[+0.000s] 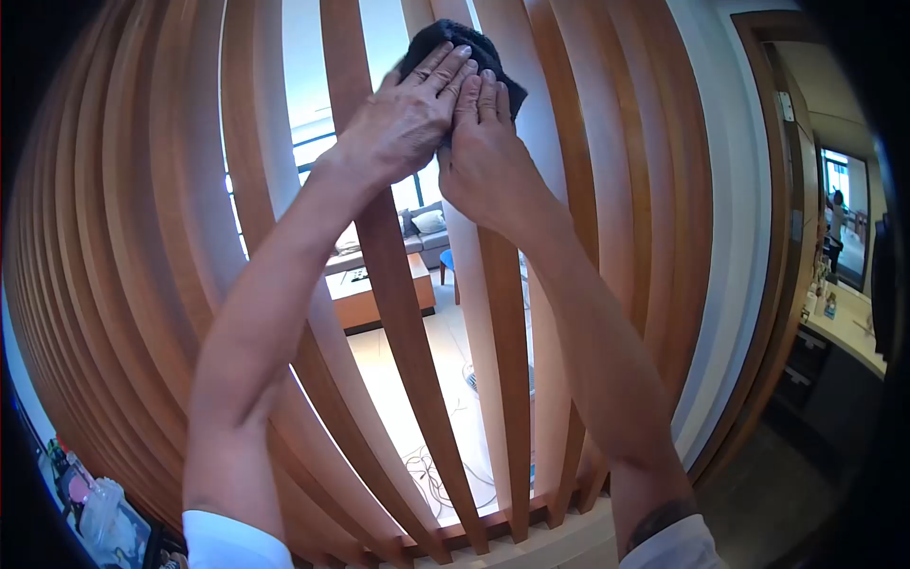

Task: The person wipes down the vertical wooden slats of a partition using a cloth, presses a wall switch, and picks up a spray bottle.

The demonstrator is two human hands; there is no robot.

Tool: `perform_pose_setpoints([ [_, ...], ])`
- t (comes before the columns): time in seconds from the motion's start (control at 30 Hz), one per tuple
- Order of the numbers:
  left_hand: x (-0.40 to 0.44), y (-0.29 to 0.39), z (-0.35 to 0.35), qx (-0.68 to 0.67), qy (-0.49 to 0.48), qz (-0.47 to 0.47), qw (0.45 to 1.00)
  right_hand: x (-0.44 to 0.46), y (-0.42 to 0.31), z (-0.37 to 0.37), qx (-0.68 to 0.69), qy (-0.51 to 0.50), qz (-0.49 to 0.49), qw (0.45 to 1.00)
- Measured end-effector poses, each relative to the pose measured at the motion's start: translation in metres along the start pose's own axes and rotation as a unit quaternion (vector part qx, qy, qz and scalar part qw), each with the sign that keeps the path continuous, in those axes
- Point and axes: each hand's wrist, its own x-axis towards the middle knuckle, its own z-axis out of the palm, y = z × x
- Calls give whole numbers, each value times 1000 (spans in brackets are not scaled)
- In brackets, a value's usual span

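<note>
Both arms reach up to a black cloth (495, 66) high on a tall wooden slat (500, 284). My left hand (403, 119) lies over the cloth's left part, fingers together and pressed on it. Beside it, my right hand (491, 161) holds the lower right of the same cloth, its fingers pointing up. The two hands touch at the fingers. Both thumbs and the far side of the cloth are mostly hidden. Left of that slat stands another brown slat (408, 313), behind my left forearm.
More upright slats (152, 237) run to both sides. Through the gaps I see a wooden coffee table (379, 294), a grey sofa (431, 245) and loose cables (431, 479) on the floor. At right, a doorway (773, 190) shows a counter (853, 332). Bagged items (109, 512) lie low left.
</note>
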Motion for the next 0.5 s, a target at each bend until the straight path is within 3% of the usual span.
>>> perform_pose_setpoints([
  [0.07,-12,6,-6,110,-48,31,992,-18,-15,8,-32,15,27,999],
  [0.27,-18,21,-8,42,-35,58,997,-43,-43,4,-65,48,106,991],
  [0.33,-23,28,-11,44,-30,89,995,-55,-51,-1,-102,4,148,984],
  [0.5,-37,52,-13,-10,-53,128,990,-90,-50,12,-67,34,165,983],
])
